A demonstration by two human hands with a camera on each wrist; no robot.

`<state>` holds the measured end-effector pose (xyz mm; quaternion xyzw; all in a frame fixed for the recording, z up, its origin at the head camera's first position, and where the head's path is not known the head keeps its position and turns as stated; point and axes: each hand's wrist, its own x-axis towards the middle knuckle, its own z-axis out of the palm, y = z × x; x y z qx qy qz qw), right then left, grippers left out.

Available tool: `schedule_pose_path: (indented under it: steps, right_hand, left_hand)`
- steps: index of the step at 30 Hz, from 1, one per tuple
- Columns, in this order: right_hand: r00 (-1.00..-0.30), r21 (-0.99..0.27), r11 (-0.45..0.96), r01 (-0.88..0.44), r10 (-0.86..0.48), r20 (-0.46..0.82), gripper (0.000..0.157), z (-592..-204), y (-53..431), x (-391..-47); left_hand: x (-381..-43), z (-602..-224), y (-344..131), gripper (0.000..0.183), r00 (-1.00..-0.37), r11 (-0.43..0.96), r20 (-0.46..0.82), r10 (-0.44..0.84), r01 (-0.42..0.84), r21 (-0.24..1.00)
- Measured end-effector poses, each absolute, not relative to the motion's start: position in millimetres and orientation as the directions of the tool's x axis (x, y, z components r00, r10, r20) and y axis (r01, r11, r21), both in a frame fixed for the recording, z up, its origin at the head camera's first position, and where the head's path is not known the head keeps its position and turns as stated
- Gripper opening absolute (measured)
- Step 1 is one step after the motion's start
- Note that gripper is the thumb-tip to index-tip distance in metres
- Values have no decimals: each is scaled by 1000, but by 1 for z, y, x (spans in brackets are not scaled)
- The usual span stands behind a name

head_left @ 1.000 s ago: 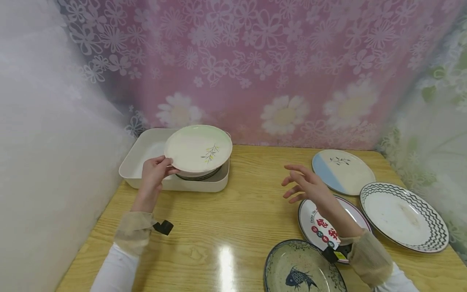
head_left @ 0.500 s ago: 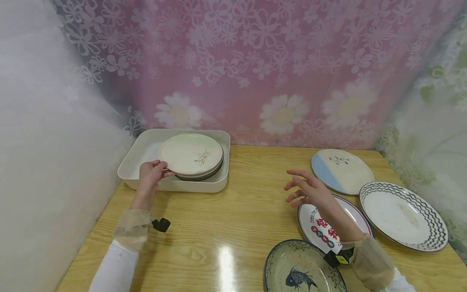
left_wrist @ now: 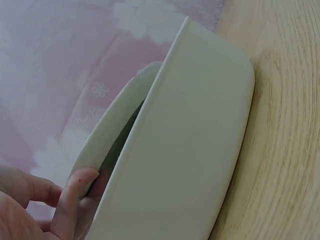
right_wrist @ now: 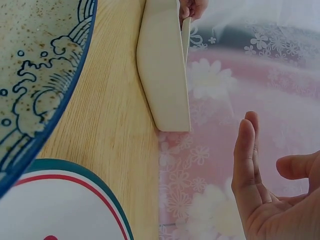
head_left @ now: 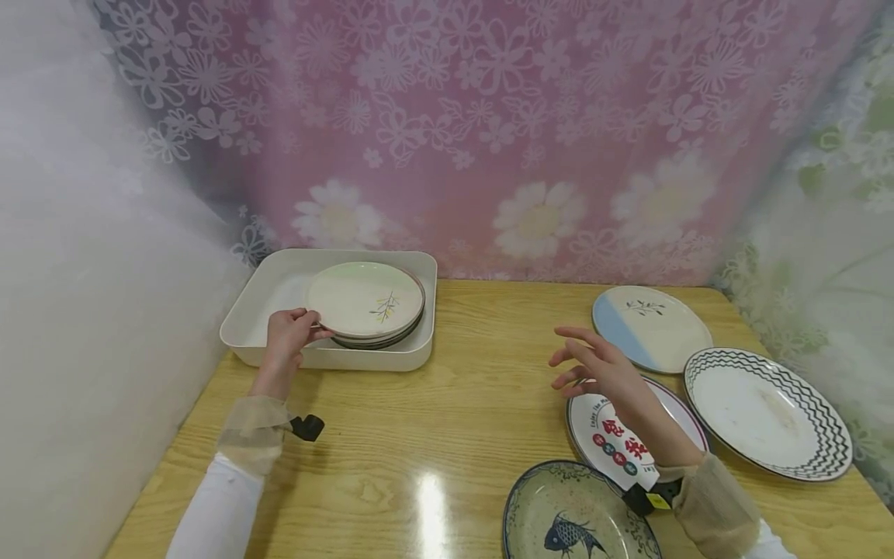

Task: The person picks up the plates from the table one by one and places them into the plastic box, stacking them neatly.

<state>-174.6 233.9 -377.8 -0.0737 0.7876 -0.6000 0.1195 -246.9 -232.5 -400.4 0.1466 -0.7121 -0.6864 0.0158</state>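
Note:
My left hand (head_left: pixel 288 339) pinches the near-left rim of a cream plate (head_left: pixel 352 299) with a small yellow-and-grey sprig. This plate lies on top of a stack of plates (head_left: pixel 380 342) in a white rectangular bin (head_left: pixel 412 359). In the left wrist view, the thumb presses on the plate's rim (left_wrist: pixel 105 132) beside the bin wall (left_wrist: pixel 185 125). My right hand (head_left: pixel 594 365) hangs in the air with relaxed fingers and holds nothing, over a white plate with red characters (head_left: pixel 615 442). In the right wrist view its thumb and fingers stand well apart.
On the right of the wooden table (head_left: pixel 447 419) lie a blue-and-cream plate (head_left: pixel 663 334), a white oval plate with a wavy black border (head_left: pixel 747 411) and a grey-green plate with a blue fish (head_left: pixel 580 512). A pink floral curtain (head_left: pixel 447 140) hangs behind the table.
The sprig plate has come down from above the bin onto the stack inside it, with my left hand still on its rim. My right hand has barely moved.

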Motion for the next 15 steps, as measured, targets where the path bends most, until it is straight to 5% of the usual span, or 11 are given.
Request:
schedule_pose_path:
  steps: [6, 15]
  right_hand:
    - [-961, -962, 270, 44, -251, -115, 56, -380, 237, -171]
    - [-962, -967, 254, 11, -260, -79, 57, -382, 242, -170]
  left_hand:
    - [-250, -404, -232, 39, -959, 47, -201, -199, -214, 976]
    - [-256, -406, -235, 23, -974, 210, -167, -151, -197, 958]
